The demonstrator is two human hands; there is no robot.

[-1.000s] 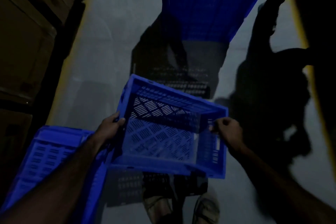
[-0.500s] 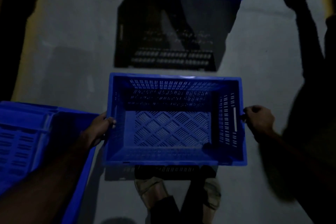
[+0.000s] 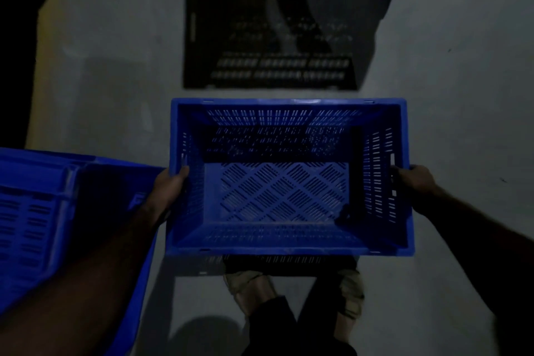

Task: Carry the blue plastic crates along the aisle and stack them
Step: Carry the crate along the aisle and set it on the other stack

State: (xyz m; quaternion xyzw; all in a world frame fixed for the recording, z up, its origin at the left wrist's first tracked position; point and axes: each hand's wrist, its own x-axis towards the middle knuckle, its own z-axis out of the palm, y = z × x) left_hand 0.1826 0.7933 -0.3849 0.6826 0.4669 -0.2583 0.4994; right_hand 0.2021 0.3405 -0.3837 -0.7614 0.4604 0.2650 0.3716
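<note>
Left hand [image 3: 169,189] and right hand [image 3: 417,179] gripping blue crate [image 3: 289,235] ends, second crate [image 3: 37,211] cropped left

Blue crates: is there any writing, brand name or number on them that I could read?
No text can be read here.
Held crate: no label, brand or number shows on it.
Left crate: a raised mark on its wall, too dark and blurred to read.
</note>
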